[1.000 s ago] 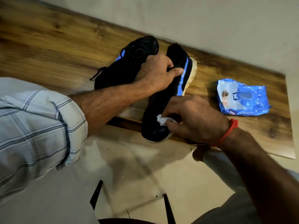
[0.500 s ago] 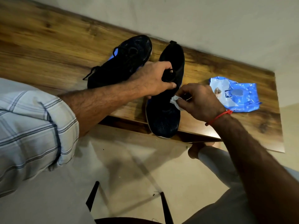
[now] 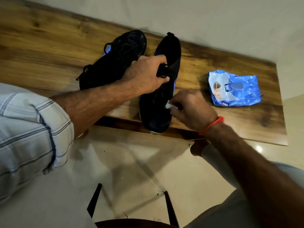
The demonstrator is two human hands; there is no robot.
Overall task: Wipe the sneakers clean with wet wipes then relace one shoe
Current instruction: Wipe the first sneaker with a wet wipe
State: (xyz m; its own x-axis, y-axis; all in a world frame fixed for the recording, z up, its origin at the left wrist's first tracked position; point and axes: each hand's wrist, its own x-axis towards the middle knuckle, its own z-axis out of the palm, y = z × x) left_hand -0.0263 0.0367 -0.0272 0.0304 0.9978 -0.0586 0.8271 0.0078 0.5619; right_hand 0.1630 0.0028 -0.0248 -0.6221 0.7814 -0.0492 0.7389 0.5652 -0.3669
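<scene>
Two black sneakers with blue trim sit on a wooden table (image 3: 49,46). The right sneaker (image 3: 156,112) stands upright, its toe hanging over the table's front edge. My left hand (image 3: 144,74) grips it at the tongue and laces. My right hand (image 3: 189,109) pinches a small white wet wipe (image 3: 168,106) against the sneaker's side near the forefoot. The left sneaker (image 3: 118,56) lies beside it, partly hidden by my left forearm.
A blue pack of wet wipes (image 3: 235,89) lies on the table to the right of the shoes. A pale wall runs behind the table. Below the table edge are a tiled floor (image 3: 131,170) and dark chair parts (image 3: 93,201).
The sneaker went from tilted on its side, showing the blue stripe and sole, to upright. My right hand with the wipe moved up along the side, then back toward the forefoot.
</scene>
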